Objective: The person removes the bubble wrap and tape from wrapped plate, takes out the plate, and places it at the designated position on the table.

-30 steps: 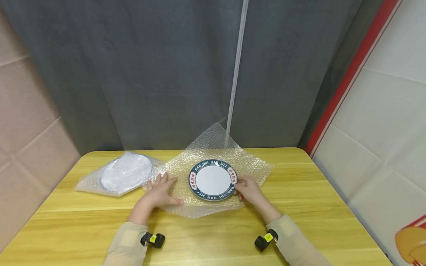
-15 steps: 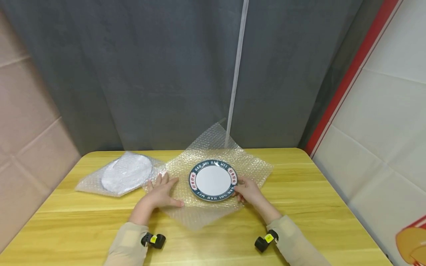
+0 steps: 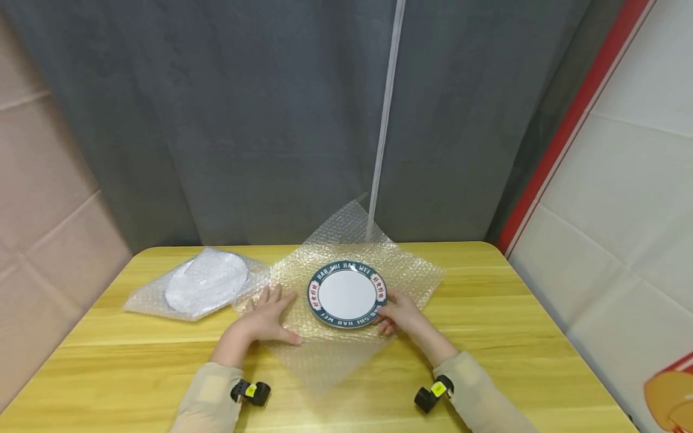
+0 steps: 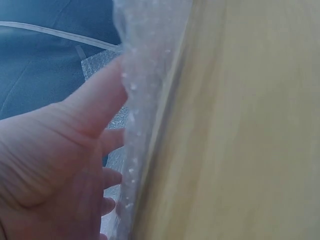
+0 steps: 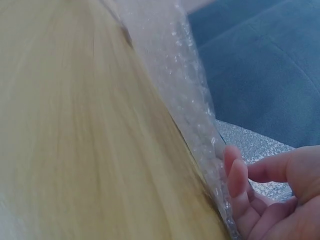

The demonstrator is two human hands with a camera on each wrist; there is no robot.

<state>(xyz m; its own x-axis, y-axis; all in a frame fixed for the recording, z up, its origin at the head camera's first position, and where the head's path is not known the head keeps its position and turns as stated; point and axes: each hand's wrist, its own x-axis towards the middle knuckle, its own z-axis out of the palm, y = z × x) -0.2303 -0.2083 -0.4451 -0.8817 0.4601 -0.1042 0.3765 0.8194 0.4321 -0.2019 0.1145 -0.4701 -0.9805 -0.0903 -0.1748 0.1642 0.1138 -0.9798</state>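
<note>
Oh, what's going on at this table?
A person's left hand lies with fingers spread on a clear sheet of bubble wrap. Their right hand pinches the near right rim of a round white plate with a dark teal, lettered border, uncovered on the sheet. Left of it, on the yellowish wooden table, sits a round whitish bundle in bubble wrap.

Even light, softly blurred wrist views.
</note>
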